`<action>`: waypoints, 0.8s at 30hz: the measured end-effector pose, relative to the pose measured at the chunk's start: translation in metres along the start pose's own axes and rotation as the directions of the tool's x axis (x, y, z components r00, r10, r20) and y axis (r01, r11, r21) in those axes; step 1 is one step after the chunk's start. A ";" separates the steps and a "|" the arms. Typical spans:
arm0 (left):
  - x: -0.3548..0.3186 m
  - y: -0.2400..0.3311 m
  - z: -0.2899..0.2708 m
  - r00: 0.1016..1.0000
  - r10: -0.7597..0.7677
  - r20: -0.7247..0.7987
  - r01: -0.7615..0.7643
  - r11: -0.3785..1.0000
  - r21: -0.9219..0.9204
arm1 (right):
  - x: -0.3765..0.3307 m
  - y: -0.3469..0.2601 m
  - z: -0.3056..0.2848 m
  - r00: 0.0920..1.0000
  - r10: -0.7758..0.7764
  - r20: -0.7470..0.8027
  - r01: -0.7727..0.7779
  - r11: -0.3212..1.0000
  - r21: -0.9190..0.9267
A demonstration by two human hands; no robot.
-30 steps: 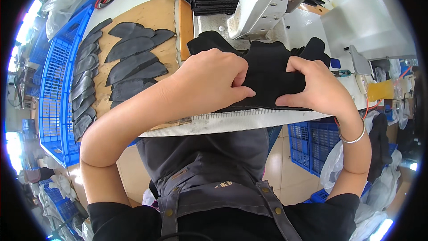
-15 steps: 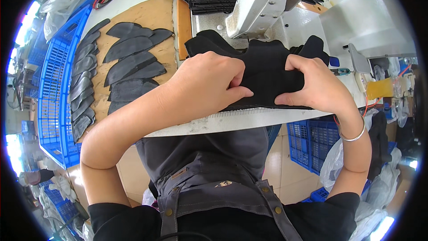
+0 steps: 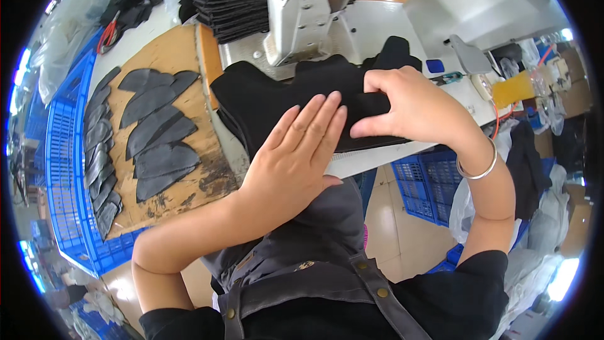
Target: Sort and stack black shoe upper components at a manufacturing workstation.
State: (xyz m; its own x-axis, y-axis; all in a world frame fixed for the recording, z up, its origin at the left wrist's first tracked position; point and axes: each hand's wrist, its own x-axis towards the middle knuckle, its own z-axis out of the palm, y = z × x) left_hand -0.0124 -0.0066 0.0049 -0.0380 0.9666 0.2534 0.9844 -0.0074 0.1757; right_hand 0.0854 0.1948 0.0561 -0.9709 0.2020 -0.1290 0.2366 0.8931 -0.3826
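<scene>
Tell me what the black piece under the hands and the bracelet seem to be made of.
Black piece: probably soft fabric or felt, matte, bending under the right hand; left hand lies flat on it. Bracelet: likely metal, a thin silvery band with glints.

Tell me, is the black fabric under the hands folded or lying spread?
Mostly spread: the black fabric lies flat under the left hand; the right hand pinches one edge.

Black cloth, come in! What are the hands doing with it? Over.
Left hand flat, fingers spread, pressing black cloth. Right hand pinching its folded edge. Sewing machine just behind; nothing between hands and cloth.
</scene>
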 end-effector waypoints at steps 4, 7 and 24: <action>0.000 0.001 0.002 1.000 -0.002 0.011 0.002 1.000 -0.007 | -0.007 0.023 -0.014 0.957 0.201 0.208 -0.258 0.918 0.300; 0.002 0.002 -0.003 0.999 -0.001 0.046 0.002 1.000 -0.019 | -0.013 0.028 -0.015 0.966 0.176 0.191 -0.239 0.890 0.389; 0.003 0.001 -0.003 0.997 0.033 0.063 -0.034 0.999 0.018 | -0.020 0.027 -0.011 0.989 0.114 0.097 -0.137 0.951 0.277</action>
State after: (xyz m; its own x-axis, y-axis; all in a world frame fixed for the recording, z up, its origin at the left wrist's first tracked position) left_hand -0.0116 -0.0046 0.0092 0.0052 0.9800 0.1989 0.9881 -0.0356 0.1497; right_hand 0.1108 0.2188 0.0584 -0.9292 0.2631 -0.2596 0.3687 0.7104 -0.5995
